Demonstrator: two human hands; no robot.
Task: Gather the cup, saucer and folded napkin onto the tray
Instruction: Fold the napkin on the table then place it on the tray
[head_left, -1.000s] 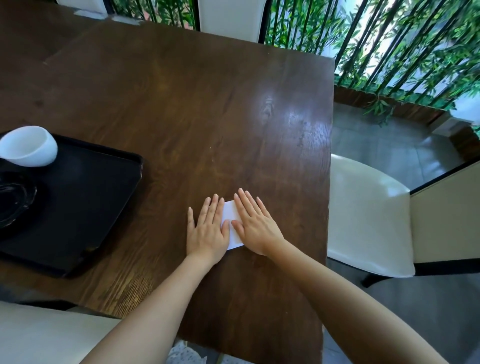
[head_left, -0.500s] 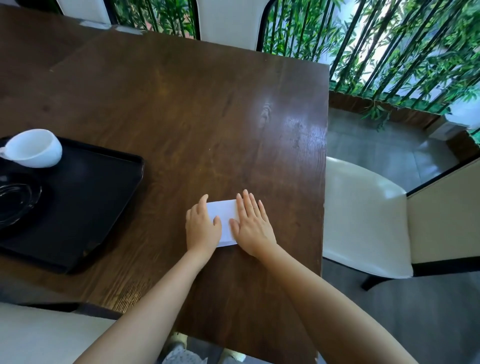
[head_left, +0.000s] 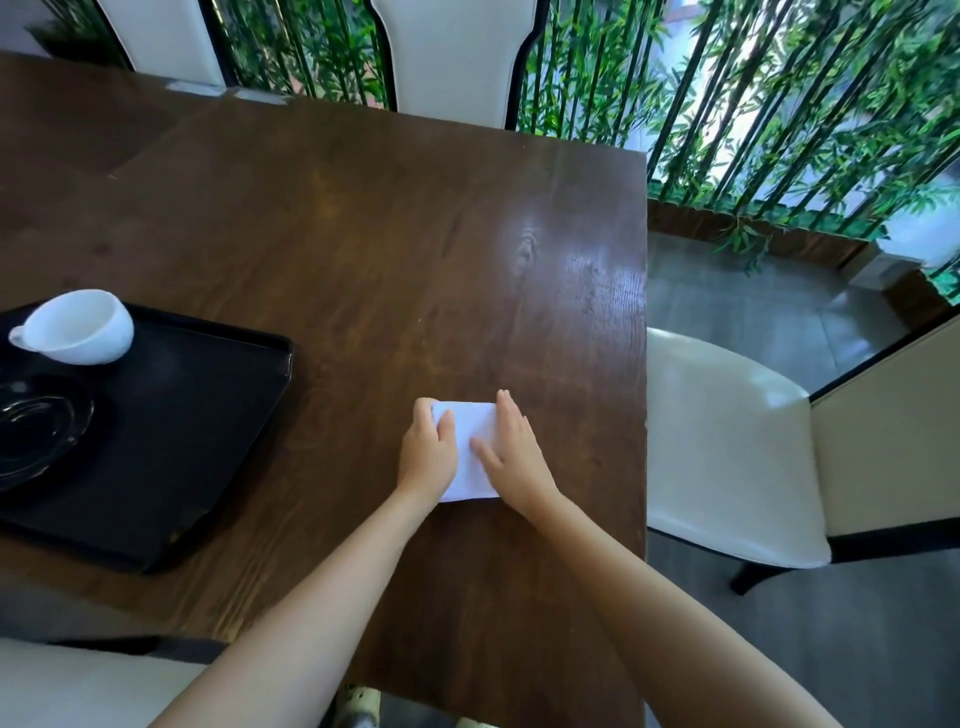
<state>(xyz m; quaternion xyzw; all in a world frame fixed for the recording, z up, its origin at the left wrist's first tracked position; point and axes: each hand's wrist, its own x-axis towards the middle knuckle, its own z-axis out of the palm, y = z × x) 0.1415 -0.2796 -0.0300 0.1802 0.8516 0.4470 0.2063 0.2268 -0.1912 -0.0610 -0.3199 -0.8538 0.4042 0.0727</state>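
Head view: no writing shows. Left hand (head_left: 428, 453) curls round the white napkin's (head_left: 470, 457) edge; right hand (head_left: 511, 452) presses flat (fingers together). Tray (head_left: 208, 415) sits at nine o'clock.

Dark wood table (head_left: 363, 218). Black tray (head_left: 208, 415) lies at its left edge. White folded napkin (head_left: 470, 447) lies near its right edge.

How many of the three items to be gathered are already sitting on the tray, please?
2: the cup at the tray's far left and the saucer nearer the person. The napkin lies on the table under both hands.
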